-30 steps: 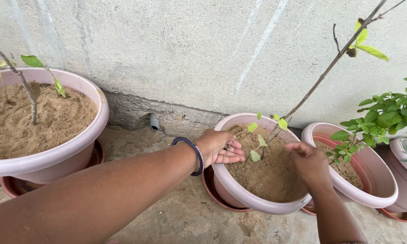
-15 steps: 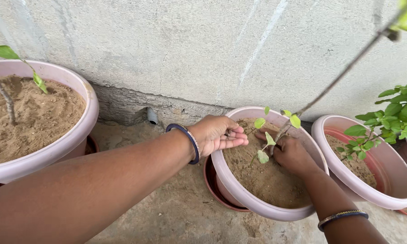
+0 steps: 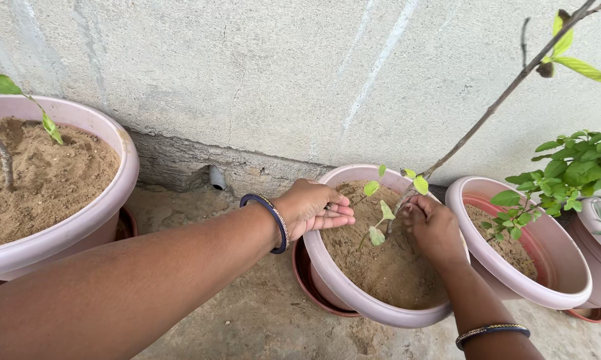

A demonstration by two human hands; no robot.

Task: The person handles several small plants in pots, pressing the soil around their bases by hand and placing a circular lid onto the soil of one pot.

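A pale pink pot [image 3: 334, 283] filled with sandy soil [image 3: 387, 270] stands by the wall. A thin woody stem [image 3: 494, 107] leans out of it to the upper right, with small green leaves [image 3: 380, 227] near its base. My left hand [image 3: 314, 207] rests over the pot's left rim, fingers together and pointing right, a dark bangle on the wrist. My right hand [image 3: 434, 227] lies on the soil at the foot of the stem, fingers curled down into the sand. Whether it grips anything is hidden.
A large pink pot [image 3: 107, 207] of sand with a thin stem sits at the left. Another pink pot [image 3: 567, 280] with a leafy green plant [image 3: 574, 170] stands at the right. A grey concrete wall [image 3: 280, 73] runs behind, with a small pipe stub [image 3: 217, 177].
My right hand came down from above the pot's right side onto the soil at the stem's base. My left hand stayed on the rim. The view shifted slightly.
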